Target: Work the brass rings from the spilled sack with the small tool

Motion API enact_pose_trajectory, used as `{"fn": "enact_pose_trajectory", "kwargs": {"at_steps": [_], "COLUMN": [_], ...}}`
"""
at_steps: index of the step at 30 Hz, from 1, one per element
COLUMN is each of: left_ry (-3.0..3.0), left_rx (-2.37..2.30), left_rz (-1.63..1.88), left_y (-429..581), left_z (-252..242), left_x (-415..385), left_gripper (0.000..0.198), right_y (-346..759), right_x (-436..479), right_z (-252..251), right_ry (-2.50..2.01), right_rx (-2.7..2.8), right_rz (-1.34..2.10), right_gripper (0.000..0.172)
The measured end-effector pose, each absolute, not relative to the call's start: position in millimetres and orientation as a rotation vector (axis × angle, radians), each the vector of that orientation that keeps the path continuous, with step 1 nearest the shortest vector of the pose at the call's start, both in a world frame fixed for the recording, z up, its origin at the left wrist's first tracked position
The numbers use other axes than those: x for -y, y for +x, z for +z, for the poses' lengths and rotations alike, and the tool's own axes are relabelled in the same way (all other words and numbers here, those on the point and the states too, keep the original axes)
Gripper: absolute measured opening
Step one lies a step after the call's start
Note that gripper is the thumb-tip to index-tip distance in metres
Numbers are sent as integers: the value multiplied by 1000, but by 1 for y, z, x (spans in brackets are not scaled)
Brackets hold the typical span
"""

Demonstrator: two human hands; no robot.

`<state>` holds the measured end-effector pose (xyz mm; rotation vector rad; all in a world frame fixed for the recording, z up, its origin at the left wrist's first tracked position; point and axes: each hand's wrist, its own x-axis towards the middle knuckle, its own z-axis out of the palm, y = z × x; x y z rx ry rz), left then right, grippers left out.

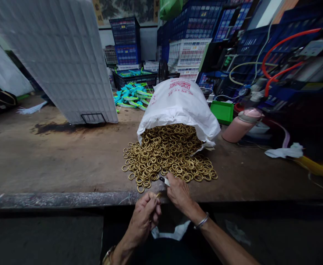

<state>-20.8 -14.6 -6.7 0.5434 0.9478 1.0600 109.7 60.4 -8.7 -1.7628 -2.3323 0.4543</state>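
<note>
Pinched between the thumb and fingers of my left hand [144, 215] is a gold-coloured ring [158, 195], just off the table's front edge. My right hand [179, 192], wearing a bracelet at the wrist, is closed on a small tool with a white body and black tip [165, 181]; its exact kind is unclear. That tool points left, a little above the held ring and apart from it. Right beyond both hands lies a heap of gold rings [167, 162], spilling from the mouth of a white woven sack [178, 105] with red print.
A wooden table [95, 158] has a worn front edge. Tall white padded panels [64, 59] stand left. Turquoise and green pieces [132, 95] lie behind the sack. A green tray [222, 112], pink bottle [241, 125] and red hose [272, 79] are right; crates [190, 51] stack behind.
</note>
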Motion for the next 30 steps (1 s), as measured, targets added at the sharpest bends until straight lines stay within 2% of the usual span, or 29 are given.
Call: {"fn": "enact_pose_trajectory", "kwargs": {"at_steps": [5,8,16,19,25,27,30], "left_ry": [406,364,177,214,460,560,715], "left_rx": [-907,-902,-802,-855,-1048,-1119,-1192], "left_rz": [1163,1184,1135,1194,1338,1371,1390], "left_y": [-22,-26,-33,-31,-20,-16,-12], "left_z": [-10,-10,-10,-9,-14,-17,-19], "left_x": [9,7,5,0,-10,-13,-18], "left_gripper": [28,25,21,25,35,37,28], "right_y": [92,79,73,79,86,86,86], "right_x": [-78,-87,-100,-99,-77,-69,-63], "right_z": [-3,-1,-6,-7,-12,-16,-21], "right_ry": [-1754,-1823,-1829,-1728,-1457,-1413,-1374], "right_rx": [2177,2180,2195,2050,1552,1429,1329], "right_rz": [402,334,317,505,1201,1300,1344], "right_gripper": [13,16,12,9,14,14,15]}}
